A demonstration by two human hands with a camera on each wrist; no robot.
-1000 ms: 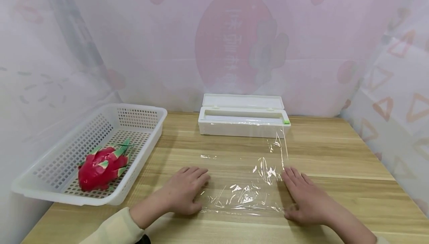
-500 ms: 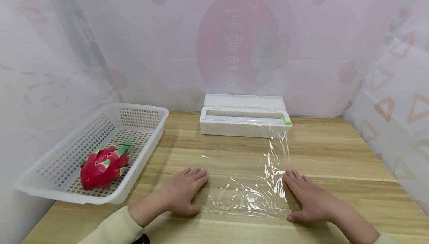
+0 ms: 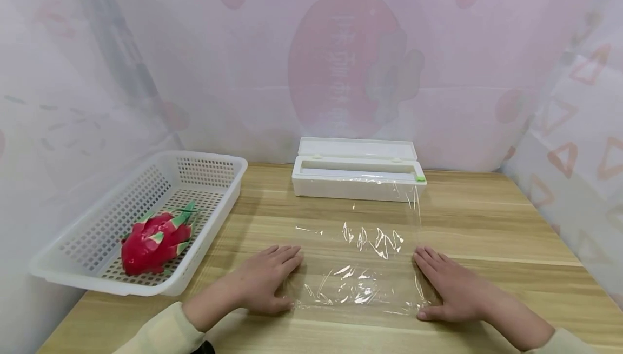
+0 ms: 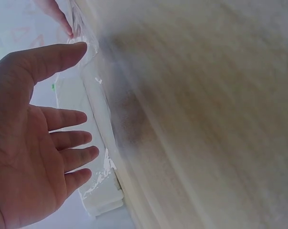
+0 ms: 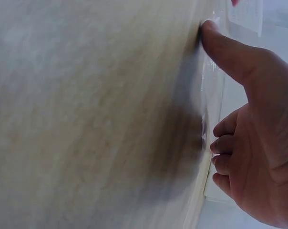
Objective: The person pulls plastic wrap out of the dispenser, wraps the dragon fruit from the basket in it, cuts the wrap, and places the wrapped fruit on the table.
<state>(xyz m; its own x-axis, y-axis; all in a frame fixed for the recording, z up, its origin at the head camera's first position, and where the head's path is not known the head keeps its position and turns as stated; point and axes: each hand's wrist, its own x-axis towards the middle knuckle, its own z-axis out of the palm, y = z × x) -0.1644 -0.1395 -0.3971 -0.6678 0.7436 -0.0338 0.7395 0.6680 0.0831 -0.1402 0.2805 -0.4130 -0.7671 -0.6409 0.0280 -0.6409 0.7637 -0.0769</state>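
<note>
A clear sheet of cling film [image 3: 360, 267] stretches over the table toward me from a white cling film dispenser box [image 3: 357, 188], whose lid [image 3: 357, 148] is raised. My left hand [image 3: 265, 278] lies at the film's left edge, fingers extended and thumb apart. On the opposite edge, my right hand [image 3: 450, 289] touches the film, its thumb at the near corner. The left wrist view shows the left palm [image 4: 34, 157] with fingers spread and nothing gripped. In the right wrist view, the right thumb [image 5: 234, 55] reaches down to the film near the table.
A white perforated basket [image 3: 209, 240] stands at the left of the wooden table [image 3: 506, 224], holding a red dragon fruit [image 3: 151, 248] with green tips. A green slider [image 3: 420, 179] sits at the box's right end. Pale printed curtains [image 3: 253, 73] enclose the table's back and sides.
The hands keep nearly the same place, the right one shifting very slightly outward. Glints and wrinkles on the film have changed, and the whole view has drifted a little.
</note>
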